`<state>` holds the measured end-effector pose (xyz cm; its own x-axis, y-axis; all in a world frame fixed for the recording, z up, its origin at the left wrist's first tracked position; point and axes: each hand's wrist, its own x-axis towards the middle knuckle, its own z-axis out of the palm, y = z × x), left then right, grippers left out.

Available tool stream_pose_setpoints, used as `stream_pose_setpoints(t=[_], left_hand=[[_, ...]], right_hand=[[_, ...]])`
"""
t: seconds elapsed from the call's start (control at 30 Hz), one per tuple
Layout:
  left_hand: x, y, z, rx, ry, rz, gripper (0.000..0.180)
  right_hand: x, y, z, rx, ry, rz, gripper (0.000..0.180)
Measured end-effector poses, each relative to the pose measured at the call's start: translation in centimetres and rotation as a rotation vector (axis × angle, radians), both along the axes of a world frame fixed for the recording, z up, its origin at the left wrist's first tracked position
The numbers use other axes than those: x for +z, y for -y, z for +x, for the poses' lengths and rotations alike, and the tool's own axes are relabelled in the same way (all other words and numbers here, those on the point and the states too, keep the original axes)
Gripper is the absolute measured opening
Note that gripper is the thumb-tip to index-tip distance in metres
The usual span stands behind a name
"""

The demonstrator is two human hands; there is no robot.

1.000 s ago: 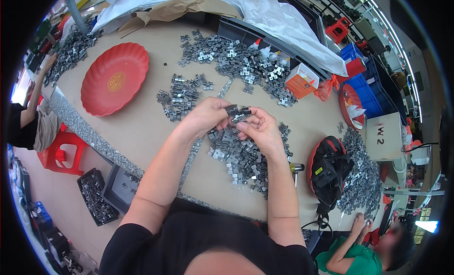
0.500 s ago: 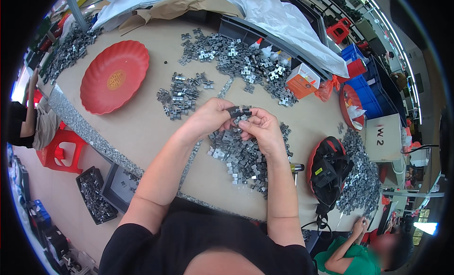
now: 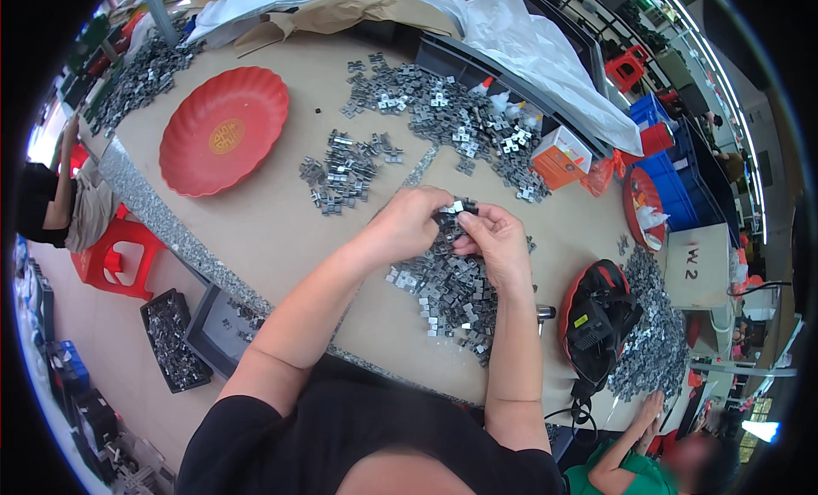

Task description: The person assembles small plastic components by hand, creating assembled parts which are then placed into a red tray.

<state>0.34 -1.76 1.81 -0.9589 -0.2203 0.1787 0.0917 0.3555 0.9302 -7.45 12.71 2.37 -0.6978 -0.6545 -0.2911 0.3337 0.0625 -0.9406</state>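
My left hand (image 3: 411, 222) and my right hand (image 3: 501, 244) meet over the table, fingers closed together. Between their fingertips is a small shiny metal piece (image 3: 457, 207), with something dark beside it; its exact shape is partly hidden by the fingers. Right under the hands lies a heap of small grey metal pieces (image 3: 456, 295), partly covered by them. A smaller group of similar pieces (image 3: 342, 173) rests to the left, and a larger spread (image 3: 426, 103) lies farther off.
A red scalloped plate (image 3: 247, 124) sits at the left. Small white bottles (image 3: 500, 101), an orange-and-white box (image 3: 561, 157) and a grey tray (image 3: 447, 59) stand at the back. On the right are a black device (image 3: 592, 320) in a red dish and another metal heap (image 3: 652, 325). A co-worker's hands (image 3: 649, 410) are beside it.
The hands have shifted slightly relative to the heap, and the fingers have turned the piece between them. A shiny face shows now where a dark band showed across the fingers before.
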Motion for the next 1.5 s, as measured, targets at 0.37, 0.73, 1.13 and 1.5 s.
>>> stream_pose_setpoints(t=[0.37, 0.73, 1.13, 1.5], left_hand=[[-0.2, 0.1, 0.0, -0.124, -0.029, 0.063, 0.050], [-1.1, 0.3, -0.5, -0.276, -0.005, 0.536, 0.042], [-1.6, 7.8, -4.6, 0.011, 0.200, -1.040, 0.029], [0.1, 5.8, -3.1, 0.136, 0.146, 0.382, 0.013]], right_hand=[[0.1, -0.9, -0.2, 0.077, -0.238, 0.081, 0.015], [-0.2, -0.4, 0.2, -0.003, -0.212, 0.026, 0.014], [3.5, 0.5, -3.8, 0.445, -0.721, 0.610, 0.031], [1.0, 3.3, -8.6, 0.246, -0.588, 0.812, 0.039]])
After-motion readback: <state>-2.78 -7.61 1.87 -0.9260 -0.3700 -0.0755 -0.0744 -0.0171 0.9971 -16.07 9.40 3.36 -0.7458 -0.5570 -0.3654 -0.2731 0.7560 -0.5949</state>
